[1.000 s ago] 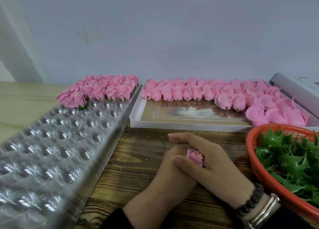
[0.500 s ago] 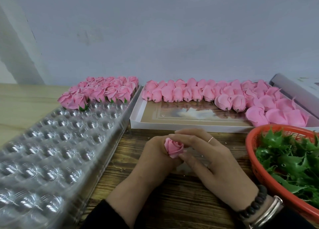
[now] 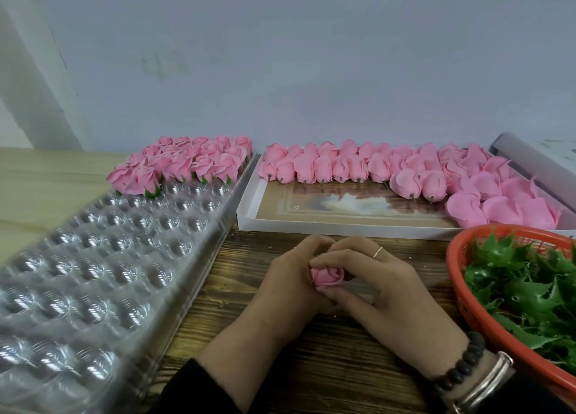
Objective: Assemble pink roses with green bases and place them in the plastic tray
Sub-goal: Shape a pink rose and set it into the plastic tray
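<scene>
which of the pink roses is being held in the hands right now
The single rose over the wooden table, pinched between the left hand and right hand; all others sit in trays.

Light even and soft on my feed, fairly bright, no hard shadows; only faint shade under the hands on the desk (image 3: 311,367). White glints speckle the domes of the plastic tray (image 3: 93,273), whose near end smears with blur. Wide-angle bend curves the edges. Far roses slightly soft; wall flat grey.
</scene>
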